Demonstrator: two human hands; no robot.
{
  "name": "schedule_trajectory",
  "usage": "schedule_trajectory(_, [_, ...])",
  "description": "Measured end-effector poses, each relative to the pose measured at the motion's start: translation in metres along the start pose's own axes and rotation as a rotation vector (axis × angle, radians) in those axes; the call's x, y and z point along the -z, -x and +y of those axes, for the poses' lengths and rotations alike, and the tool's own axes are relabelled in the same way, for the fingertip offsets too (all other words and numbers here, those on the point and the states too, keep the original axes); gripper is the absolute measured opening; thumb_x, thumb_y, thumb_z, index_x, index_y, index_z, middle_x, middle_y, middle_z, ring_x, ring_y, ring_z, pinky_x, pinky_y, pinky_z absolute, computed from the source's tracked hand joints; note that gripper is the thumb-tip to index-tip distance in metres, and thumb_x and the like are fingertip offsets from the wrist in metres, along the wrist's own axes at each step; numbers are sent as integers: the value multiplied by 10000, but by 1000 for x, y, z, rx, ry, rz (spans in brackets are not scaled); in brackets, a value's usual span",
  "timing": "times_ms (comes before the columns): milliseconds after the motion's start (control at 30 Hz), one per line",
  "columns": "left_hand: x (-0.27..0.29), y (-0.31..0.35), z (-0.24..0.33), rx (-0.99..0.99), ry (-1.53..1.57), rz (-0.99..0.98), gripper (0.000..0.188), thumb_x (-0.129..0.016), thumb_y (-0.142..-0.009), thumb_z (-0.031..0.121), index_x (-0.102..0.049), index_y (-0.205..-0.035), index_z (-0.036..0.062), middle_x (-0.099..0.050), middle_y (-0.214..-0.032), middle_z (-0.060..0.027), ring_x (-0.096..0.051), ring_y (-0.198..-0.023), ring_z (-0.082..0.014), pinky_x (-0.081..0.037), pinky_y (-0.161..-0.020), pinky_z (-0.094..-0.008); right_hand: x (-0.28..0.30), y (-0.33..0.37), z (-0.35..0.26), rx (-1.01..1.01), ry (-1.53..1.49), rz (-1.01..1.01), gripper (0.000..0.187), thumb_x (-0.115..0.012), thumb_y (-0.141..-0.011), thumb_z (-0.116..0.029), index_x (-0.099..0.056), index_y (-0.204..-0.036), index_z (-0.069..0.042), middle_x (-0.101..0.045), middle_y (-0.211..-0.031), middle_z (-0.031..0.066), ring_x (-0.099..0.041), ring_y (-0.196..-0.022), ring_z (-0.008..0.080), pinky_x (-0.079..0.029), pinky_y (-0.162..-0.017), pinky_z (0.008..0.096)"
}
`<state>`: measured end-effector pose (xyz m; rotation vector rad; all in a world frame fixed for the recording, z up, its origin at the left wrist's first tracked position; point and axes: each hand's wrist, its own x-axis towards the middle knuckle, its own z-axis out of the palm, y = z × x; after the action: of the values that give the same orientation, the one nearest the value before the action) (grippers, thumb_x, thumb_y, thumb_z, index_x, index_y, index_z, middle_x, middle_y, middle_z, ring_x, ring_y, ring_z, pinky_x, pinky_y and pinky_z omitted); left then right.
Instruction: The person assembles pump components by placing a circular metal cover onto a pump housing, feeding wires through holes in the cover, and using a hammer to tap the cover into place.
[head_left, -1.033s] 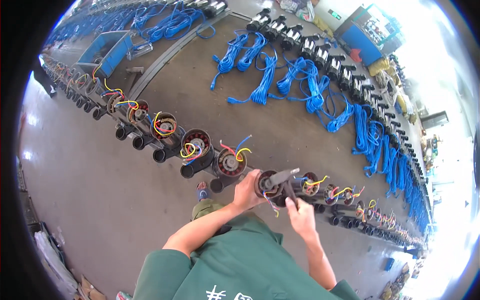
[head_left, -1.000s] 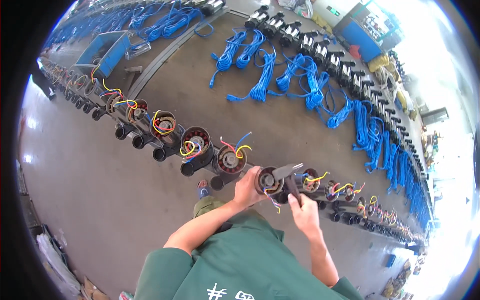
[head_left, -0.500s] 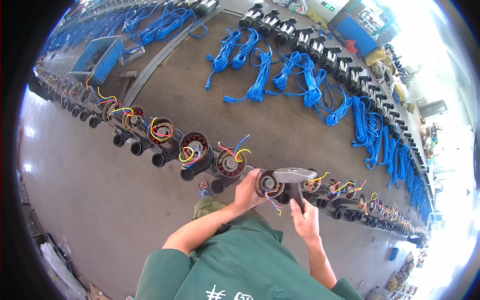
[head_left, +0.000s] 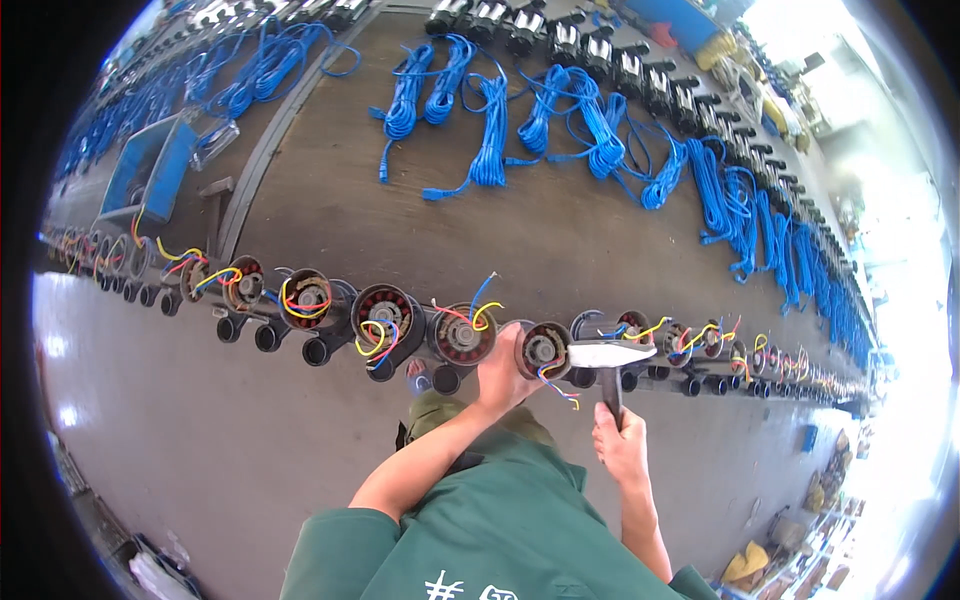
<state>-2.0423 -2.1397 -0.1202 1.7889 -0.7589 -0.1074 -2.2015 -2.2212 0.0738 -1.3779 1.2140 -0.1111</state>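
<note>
My right hand (head_left: 622, 443) is closed round the dark handle of a hammer (head_left: 612, 355). Its pale metal head lies level with the open end of a round motor housing (head_left: 545, 350), just right of the rim; whether they touch I cannot tell. Against the left side of that housing, my left hand (head_left: 503, 375) grips with fingers partly hidden behind it. Inside the housing a grey round core shows, and blue, red and yellow wires hang out below. Left of it stands another housing (head_left: 464, 334) with a copper-red ring and loose wires.
A long row of similar housings (head_left: 388, 315) runs left and right along the bench edge. Bundled blue cables (head_left: 490, 130) lie on the brown bench (head_left: 370, 220), attached to black-and-silver pumps (head_left: 565, 42) behind. A blue crate (head_left: 150, 170) stands at the left.
The hammer has shifted slightly right and down from the housing's upper rim, and my right hand has moved with it. My left hand stays on the housing. The whole view has tilted.
</note>
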Motion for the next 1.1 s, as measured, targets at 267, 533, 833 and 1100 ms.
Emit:
schedule_trajectory(267, [-3,2,24,163,-33,28,931,-924,-659,148,-422,-1432,22,-578,-1293,-187,-602,-1181,-366,-495,-998,-440,46,17,22,-66,-86,61,339,-685,-1017,-313,-555,-816,-73,-513,-647,-50,-441,-507,28,-347,-439,230])
schedule_trajectory(533, [-78,57,91,425,-58,-353,770,-892,-753,344,-505,-1315,-14,-611,-1201,-196,-610,-1089,-325,-492,-997,-426,141,-12,48,5,-13,40,317,-705,-996,-278,-593,-797,-57,-533,-653,-49,-472,-554,37,-385,-498,244])
schedule_trajectory(833, [-195,-1,73,180,-56,214,945,-974,-572,251,-485,-1349,27,-619,-1271,-176,-641,-1157,-368,-534,-971,-425,221,-40,42,61,56,-206,310,-680,-1012,-295,-574,-826,-71,-495,-658,-69,-431,-550,21,-349,-484,240])
schedule_trajectory(1100, [-166,42,79,165,-152,209,929,-980,-577,283,-464,-1309,34,-681,-1136,-171,-686,-1040,-373,-548,-919,-449,227,-29,47,-79,-140,-322,325,-671,-1027,-311,-512,-836,-102,-481,-660,-66,-422,-510,25,-360,-454,234])
